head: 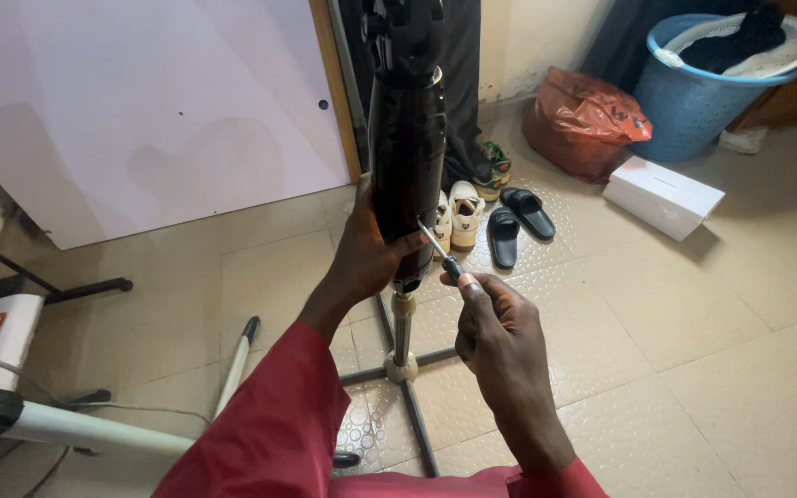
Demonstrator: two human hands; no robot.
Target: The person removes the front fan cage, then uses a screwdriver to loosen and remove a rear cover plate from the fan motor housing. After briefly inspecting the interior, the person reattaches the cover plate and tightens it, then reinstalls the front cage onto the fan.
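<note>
A tall black column of a standing appliance rises on a thin pole from a cross-shaped floor base. My left hand grips the lower part of the black column from the left side. My right hand holds a small screwdriver by its dark handle, and the metal tip touches the column's lower right side. Both of my arms wear red sleeves.
Sandals and shoes lie behind the column. Further right sit a white box, an orange bag and a blue basket. A white board leans at the left, above a white-framed stand.
</note>
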